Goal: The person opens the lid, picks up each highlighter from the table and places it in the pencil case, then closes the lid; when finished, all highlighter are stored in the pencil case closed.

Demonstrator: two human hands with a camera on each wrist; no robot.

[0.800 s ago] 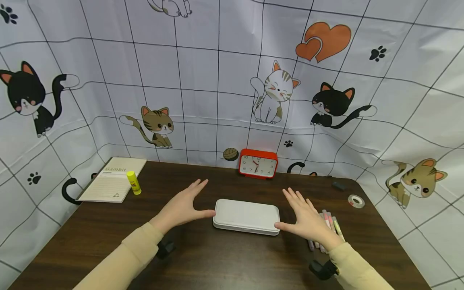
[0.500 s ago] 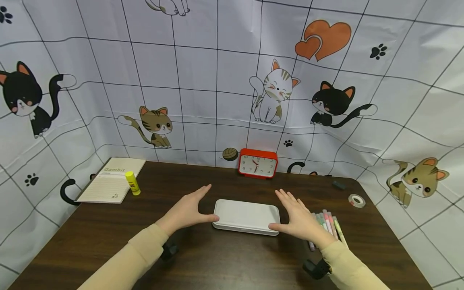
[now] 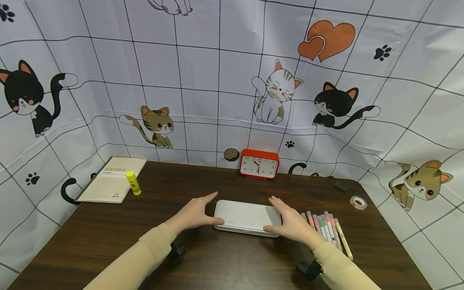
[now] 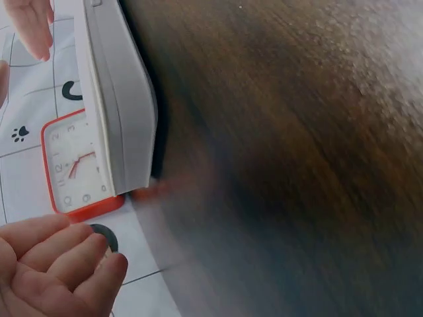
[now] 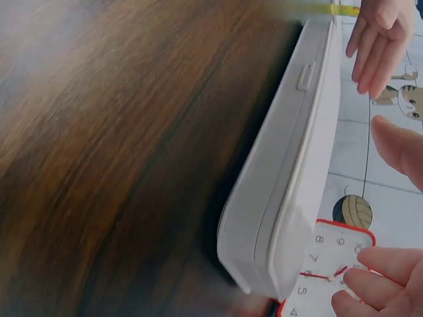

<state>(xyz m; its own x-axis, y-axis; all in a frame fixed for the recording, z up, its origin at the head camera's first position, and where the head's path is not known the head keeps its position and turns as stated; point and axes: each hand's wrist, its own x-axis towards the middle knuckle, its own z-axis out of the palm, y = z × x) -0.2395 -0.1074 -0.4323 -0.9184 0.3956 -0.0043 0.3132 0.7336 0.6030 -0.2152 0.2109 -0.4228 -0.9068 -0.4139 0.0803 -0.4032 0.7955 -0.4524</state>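
Note:
A closed white pencil case (image 3: 247, 216), long with rounded corners, lies flat on the dark wooden table (image 3: 232, 266). My left hand (image 3: 193, 215) is at its left end, thumb over the near left corner and fingers extended. At the other end is my right hand (image 3: 291, 223), its thumb over the near right corner and its fingers spread. The left wrist view has my left hand's fingers (image 4: 86, 267) apart from the case (image 4: 125, 99). In the right wrist view the case's front latch (image 5: 306, 76) shows, and my right hand's fingers (image 5: 380, 281) are straight. Neither hand grips anything.
Several pastel markers (image 3: 331, 229) lie beside my right hand. Farther right are a tape roll (image 3: 358, 202) and a small dark block (image 3: 340, 187). A red clock (image 3: 259, 164) stands at the back. A notebook (image 3: 112, 179) and yellow glue stick (image 3: 133, 183) are back left.
Both hands have moved inward over the ends of the pencil case, the left one rightward and the right one leftward. More of the markers now shows. The case stays in place.

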